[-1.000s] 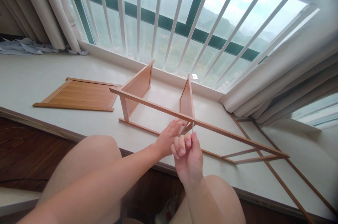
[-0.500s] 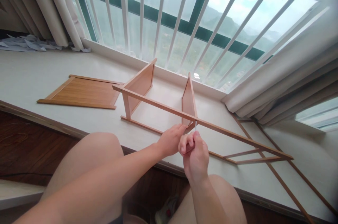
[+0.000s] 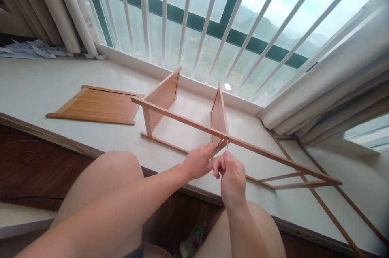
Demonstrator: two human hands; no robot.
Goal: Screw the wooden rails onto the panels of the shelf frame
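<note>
A partly built wooden shelf frame (image 3: 182, 119) lies on its side on the white window ledge (image 3: 36, 84), with two upright panels and long thin rails. My right hand (image 3: 231, 175) is closed in a pinch on a small metal tool (image 3: 227, 143), its tip at the long rail where the middle panel (image 3: 217, 114) meets it. My left hand (image 3: 199, 161) is just left of it, fingers curled against the rail and the panel's lower end.
A loose wooden panel (image 3: 97, 105) lies flat on the ledge to the left. White window bars (image 3: 194, 23) and curtains (image 3: 322, 88) stand behind. Scraps of paper (image 3: 27, 50) lie at the far left. My bare knees and a dark wooden floor (image 3: 33, 160) are below.
My right hand has turned over, knuckles now up, and moved slightly right and down with the tool. The left hand has stayed at the rail.
</note>
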